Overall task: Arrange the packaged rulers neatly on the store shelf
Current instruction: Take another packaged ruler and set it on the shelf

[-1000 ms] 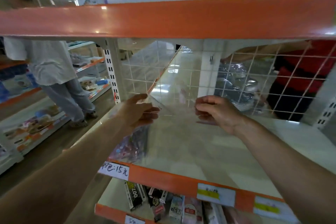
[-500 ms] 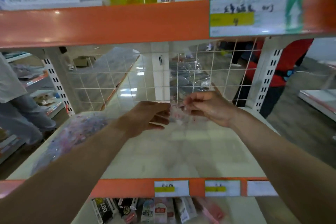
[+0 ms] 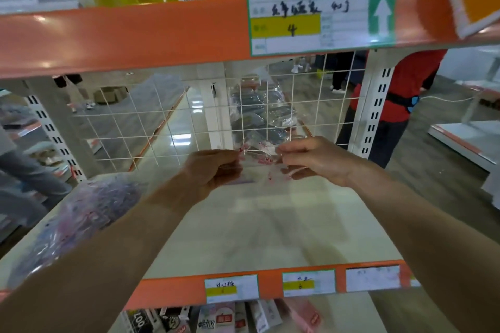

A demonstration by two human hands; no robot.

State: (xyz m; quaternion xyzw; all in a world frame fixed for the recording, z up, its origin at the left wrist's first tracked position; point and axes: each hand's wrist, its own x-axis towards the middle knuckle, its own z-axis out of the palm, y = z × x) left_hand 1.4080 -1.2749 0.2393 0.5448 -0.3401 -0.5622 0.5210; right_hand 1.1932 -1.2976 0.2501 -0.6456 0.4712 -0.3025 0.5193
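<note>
Both hands, left (image 3: 213, 170) and right (image 3: 313, 161), pinch a clear ruler packet (image 3: 259, 155) over the shelf (image 3: 257, 230).

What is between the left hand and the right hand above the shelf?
In the head view, a clear packet with red print spans the gap; the left hand and the right hand each pinch one end of it.

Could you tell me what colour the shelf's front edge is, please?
The front edge is orange; the head view shows it.

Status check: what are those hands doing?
Left hand, right hand pinch clear red-printed plastic packet above white shelf. White wire grid close behind.
</note>
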